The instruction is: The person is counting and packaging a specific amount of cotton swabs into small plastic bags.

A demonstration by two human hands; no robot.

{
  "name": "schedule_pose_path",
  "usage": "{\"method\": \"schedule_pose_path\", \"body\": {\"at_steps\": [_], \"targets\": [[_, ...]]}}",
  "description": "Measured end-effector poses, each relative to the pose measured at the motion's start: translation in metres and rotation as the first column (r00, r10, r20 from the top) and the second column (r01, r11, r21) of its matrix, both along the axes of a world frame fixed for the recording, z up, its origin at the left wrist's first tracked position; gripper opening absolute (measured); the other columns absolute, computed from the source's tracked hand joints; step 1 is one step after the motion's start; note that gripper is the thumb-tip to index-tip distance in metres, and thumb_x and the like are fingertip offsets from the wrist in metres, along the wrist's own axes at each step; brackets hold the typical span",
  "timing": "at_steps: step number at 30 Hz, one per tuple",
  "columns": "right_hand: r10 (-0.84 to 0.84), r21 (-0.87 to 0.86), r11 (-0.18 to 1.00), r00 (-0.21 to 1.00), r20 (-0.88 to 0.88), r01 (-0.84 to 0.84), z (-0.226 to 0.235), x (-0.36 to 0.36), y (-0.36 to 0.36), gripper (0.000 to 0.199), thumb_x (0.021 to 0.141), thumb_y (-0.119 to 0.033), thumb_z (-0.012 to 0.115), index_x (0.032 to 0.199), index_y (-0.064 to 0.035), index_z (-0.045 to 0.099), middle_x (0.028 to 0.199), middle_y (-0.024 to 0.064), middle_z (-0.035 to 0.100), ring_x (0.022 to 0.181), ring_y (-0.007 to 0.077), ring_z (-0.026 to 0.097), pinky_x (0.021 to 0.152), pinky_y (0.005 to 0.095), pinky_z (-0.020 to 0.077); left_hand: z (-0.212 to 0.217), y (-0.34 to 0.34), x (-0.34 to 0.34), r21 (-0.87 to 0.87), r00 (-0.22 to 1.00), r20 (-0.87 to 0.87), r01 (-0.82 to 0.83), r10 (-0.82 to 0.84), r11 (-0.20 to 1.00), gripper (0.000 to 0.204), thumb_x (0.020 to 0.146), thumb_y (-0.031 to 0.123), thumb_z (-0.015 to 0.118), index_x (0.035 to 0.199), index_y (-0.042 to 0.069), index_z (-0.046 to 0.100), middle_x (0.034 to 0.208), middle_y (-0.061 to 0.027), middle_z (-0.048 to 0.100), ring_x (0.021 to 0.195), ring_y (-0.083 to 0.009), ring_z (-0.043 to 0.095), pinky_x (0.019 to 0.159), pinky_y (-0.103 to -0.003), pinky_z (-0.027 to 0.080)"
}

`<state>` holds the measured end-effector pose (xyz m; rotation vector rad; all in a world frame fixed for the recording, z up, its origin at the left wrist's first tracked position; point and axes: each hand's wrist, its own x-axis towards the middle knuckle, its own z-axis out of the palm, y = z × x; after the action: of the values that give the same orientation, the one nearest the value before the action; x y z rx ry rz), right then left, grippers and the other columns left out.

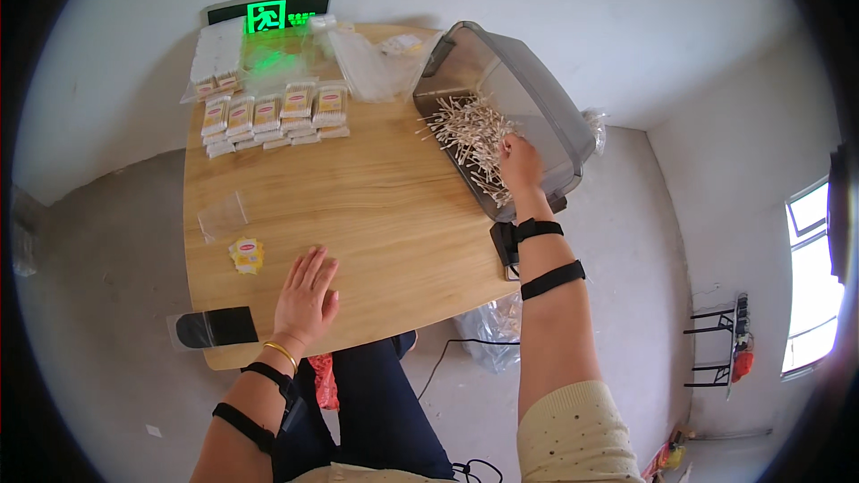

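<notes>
My left hand [306,300] lies flat on the wooden table near its front edge, fingers stretched out and holding nothing. Reaching into a grey plastic bin [548,89] tipped on its side, my right hand [519,164] has its fingers curled at the edge of a loose heap of cotton swabs [470,136]. It is closed on some of the swabs, though how many is hidden. Left of my left hand are a small stack of yellow-and-white labels [247,255] and a clear little bag [223,216].
Packed bags of cotton swabs [267,114] stand in rows at the far left, beside a larger wrapped pack [216,55]. Clear plastic bags [362,63] lie at the back. A black flat object [228,326] sits at the front left corner, and a black device [506,250] by the right edge.
</notes>
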<state>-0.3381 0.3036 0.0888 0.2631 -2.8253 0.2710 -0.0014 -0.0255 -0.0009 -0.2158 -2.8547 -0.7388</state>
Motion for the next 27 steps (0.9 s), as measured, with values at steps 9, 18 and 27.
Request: {"method": "schedule_pose_path", "body": {"at_steps": [9, 18, 27], "targets": [[-0.045, 0.221, 0.974, 0.997, -0.058, 0.057, -0.048, 0.002, 0.012, 0.050, 0.080, -0.002, 0.074, 0.126, -0.0142, 0.060, 0.136, 0.0149, 0.054, 0.124, 0.0438, 0.052, 0.097, 0.0479, 0.0520, 0.010, 0.002, -0.002, -0.014, 1.000, 0.008, -0.008, 0.008, 1.000, 0.052, 0.091, 0.022, 0.061, 0.140, 0.006, 0.054, 0.153, -0.0163, 0.045, 0.145, -0.0332, 0.040, 0.124, -0.048, 0.029], [-0.081, 0.186, 0.979, 0.996, -0.036, 0.086, -0.055, -0.001, 0.001, 0.048, 0.081, 0.002, 0.070, 0.126, -0.0146, 0.060, 0.131, 0.0135, 0.056, 0.122, 0.0430, 0.052, 0.097, 0.0492, 0.0516, 0.003, -0.001, -0.001, -0.025, 1.000, -0.013, -0.002, 0.002, 1.000, 0.053, 0.091, 0.022, 0.062, 0.140, 0.006, 0.053, 0.153, -0.0179, 0.045, 0.145, -0.0347, 0.040, 0.123, -0.049, 0.030], [0.092, -0.049, 0.994, 0.991, -0.096, -0.097, -0.006, 0.006, -0.009, 0.022, 0.084, -0.003, 0.068, 0.104, -0.0117, 0.064, 0.104, 0.0173, 0.066, 0.098, 0.0400, 0.065, 0.083, 0.0490, 0.0518, 0.003, 0.001, -0.001, -0.006, 1.000, -0.014, -0.009, 0.009, 1.000, 0.052, 0.090, 0.021, 0.061, 0.139, 0.004, 0.053, 0.152, -0.0181, 0.046, 0.145, -0.0347, 0.039, 0.123, -0.048, 0.029]]}}
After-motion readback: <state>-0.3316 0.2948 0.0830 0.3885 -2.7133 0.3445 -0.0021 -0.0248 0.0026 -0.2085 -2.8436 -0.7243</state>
